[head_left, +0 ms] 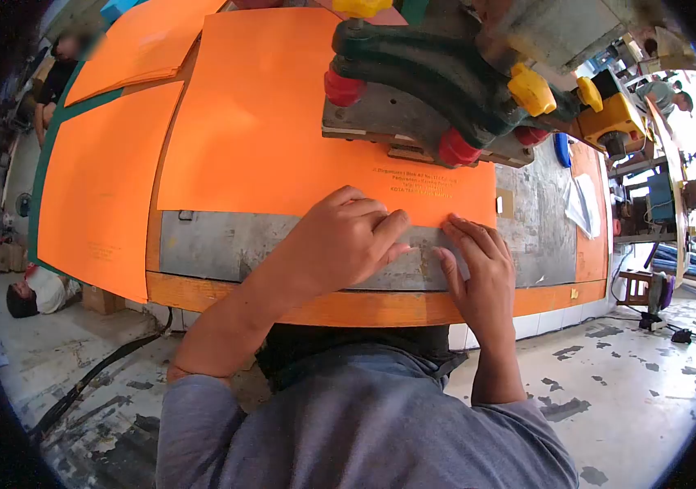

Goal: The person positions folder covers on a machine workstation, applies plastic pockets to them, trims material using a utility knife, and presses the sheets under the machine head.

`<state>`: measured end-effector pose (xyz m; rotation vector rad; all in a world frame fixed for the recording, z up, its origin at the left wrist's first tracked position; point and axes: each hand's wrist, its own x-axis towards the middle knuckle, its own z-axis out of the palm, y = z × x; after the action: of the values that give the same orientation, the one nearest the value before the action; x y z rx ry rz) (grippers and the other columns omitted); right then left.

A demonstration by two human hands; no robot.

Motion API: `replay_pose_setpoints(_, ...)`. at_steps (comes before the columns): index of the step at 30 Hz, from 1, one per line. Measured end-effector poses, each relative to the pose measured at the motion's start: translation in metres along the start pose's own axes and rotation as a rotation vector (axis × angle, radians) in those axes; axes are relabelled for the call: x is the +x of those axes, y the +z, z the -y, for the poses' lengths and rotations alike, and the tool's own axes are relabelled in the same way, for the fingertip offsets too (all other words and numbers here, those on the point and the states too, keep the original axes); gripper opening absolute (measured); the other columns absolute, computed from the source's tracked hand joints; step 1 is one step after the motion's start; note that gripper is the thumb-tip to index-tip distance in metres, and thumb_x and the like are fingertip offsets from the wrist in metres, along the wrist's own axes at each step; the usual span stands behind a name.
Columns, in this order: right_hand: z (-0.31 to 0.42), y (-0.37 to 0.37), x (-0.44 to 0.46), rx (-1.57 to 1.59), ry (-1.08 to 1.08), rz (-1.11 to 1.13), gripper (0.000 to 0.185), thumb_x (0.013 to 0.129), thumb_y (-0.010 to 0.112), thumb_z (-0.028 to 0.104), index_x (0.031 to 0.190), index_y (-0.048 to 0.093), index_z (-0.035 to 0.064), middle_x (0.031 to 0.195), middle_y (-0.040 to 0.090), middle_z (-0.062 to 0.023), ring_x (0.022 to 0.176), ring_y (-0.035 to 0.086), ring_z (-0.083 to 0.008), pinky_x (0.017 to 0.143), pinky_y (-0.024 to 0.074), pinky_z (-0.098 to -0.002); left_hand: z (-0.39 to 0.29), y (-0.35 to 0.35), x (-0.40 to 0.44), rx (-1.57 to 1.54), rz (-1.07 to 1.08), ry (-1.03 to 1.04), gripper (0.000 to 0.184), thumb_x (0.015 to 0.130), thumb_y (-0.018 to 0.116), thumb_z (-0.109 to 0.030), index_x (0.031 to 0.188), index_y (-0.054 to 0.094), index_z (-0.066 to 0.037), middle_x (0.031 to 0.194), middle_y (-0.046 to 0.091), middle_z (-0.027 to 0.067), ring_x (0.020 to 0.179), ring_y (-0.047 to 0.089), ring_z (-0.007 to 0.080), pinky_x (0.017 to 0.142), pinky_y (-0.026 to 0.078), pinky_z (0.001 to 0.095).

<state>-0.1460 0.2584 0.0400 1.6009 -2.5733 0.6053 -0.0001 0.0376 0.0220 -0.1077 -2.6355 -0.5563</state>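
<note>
A large orange sheet [258, 122] lies on the grey metal plate [225, 244] of the bench, its right part reaching under the press head. Small printed lines show near its lower right edge. My left hand [352, 240] rests at the sheet's lower edge with its fingers curled; what they hold, if anything, is hidden. To its right, my right hand [478, 261] touches the same edge with its fingertips, the fingers stretched out and the thumb apart. The green press arm [421, 69] stands just beyond both hands.
More orange sheets [111, 179] lie at the left. Red knobs [458, 147] and yellow knobs [531, 90] stick out from the press. A clear plastic piece [583, 205] is at the right. Other people [42, 293] are at the left and far right.
</note>
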Motion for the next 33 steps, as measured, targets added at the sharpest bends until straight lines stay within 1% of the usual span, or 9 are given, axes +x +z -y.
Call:
replay_pose_setpoints(2,0.001,0.001,0.002,0.027,0.046,-0.014,0.031,0.098,0.080,0.022,0.122,0.079,0.0028,0.131,0.077,-0.0116,0.120,0.070,-0.0327,0.103,0.0545,-0.0461,-0.001,0.000,-0.001,0.003,0.018,-0.011,0.032,0.094,0.082,-0.034,0.106,0.069,-0.007,0.103,0.077,0.0113,0.098,0.075,0.0313,0.091,0.058,0.0445)
replay_pose_setpoints(5,0.004,0.000,0.007,0.011,0.039,-0.024,0.027,0.098,0.080,0.021,0.120,0.080,0.0040,0.127,0.077,-0.0111,0.116,0.071,-0.0330,0.100,0.0550,-0.0461,-0.001,0.001,-0.002,0.012,0.042,-0.018,0.033,0.095,0.081,-0.036,0.107,0.069,-0.007,0.102,0.076,0.0104,0.098,0.075,0.0302,0.091,0.058,0.0432)
replay_pose_setpoints(9,0.009,-0.001,0.012,-0.005,0.035,-0.013,0.023,0.098,0.080,0.020,0.116,0.080,0.0048,0.124,0.078,-0.0103,0.114,0.071,-0.0333,0.098,0.0551,-0.0464,-0.002,-0.001,-0.001,0.027,0.059,0.003,0.032,0.095,0.080,-0.035,0.107,0.068,-0.008,0.097,0.073,0.0082,0.096,0.074,0.0282,0.089,0.057,0.0414)
replay_pose_setpoints(14,0.011,0.000,0.015,-0.050,0.028,-0.027,0.018,0.098,0.080,0.019,0.111,0.079,0.0065,0.122,0.077,-0.0098,0.112,0.071,-0.0334,0.097,0.0548,-0.0473,-0.003,0.000,-0.001,0.044,0.049,0.014,0.032,0.095,0.080,-0.035,0.108,0.068,-0.009,0.096,0.072,0.0079,0.096,0.074,0.0280,0.089,0.058,0.0411)
replay_pose_setpoints(18,0.012,0.000,0.014,-0.043,0.028,-0.027,0.019,0.098,0.079,0.018,0.112,0.079,0.0067,0.122,0.077,-0.0099,0.112,0.071,-0.0335,0.096,0.0548,-0.0476,-0.002,0.003,-0.002,0.049,0.017,0.029,0.033,0.095,0.080,-0.036,0.108,0.067,-0.009,0.097,0.072,0.0082,0.096,0.074,0.0283,0.089,0.058,0.0417)
replay_pose_setpoints(23,0.012,-0.003,0.015,-0.044,0.017,-0.011,0.017,0.099,0.075,0.014,0.113,0.078,0.0048,0.121,0.077,-0.0114,0.109,0.070,-0.0348,0.096,0.0545,-0.0480,-0.004,-0.001,-0.001,0.028,0.051,0.000,0.032,0.095,0.080,-0.035,0.106,0.066,-0.008,0.097,0.072,0.0087,0.096,0.074,0.0289,0.089,0.058,0.0418)
replay_pose_setpoints(25,0.012,-0.003,0.015,-0.038,0.018,-0.013,0.017,0.100,0.074,0.014,0.114,0.077,0.0043,0.120,0.076,-0.0119,0.109,0.070,-0.0352,0.097,0.0544,-0.0483,-0.004,-0.001,-0.001,0.028,0.067,-0.005,0.032,0.095,0.080,-0.035,0.105,0.065,-0.008,0.097,0.072,0.0088,0.096,0.074,0.0292,0.089,0.058,0.0418)
replay_pose_setpoints(27,0.011,-0.003,0.015,-0.031,0.021,-0.015,0.018,0.100,0.073,0.014,0.114,0.077,0.0037,0.119,0.076,-0.0124,0.109,0.070,-0.0356,0.097,0.0543,-0.0486,-0.003,0.001,-0.002,0.001,0.017,-0.002,0.032,0.094,0.081,-0.034,0.105,0.065,-0.008,0.097,0.072,0.0087,0.095,0.074,0.0296,0.088,0.057,0.0421)
replay_pose_setpoints(33,0.008,-0.002,0.014,-0.042,0.020,-0.016,0.020,0.101,0.072,0.015,0.116,0.077,0.0030,0.117,0.076,-0.0136,0.108,0.071,-0.0366,0.098,0.0544,-0.0491,-0.004,-0.001,0.000,-0.003,0.034,-0.005,0.031,0.094,0.081,-0.033,0.105,0.066,-0.008,0.097,0.073,0.0091,0.097,0.074,0.0295,0.089,0.058,0.0420)
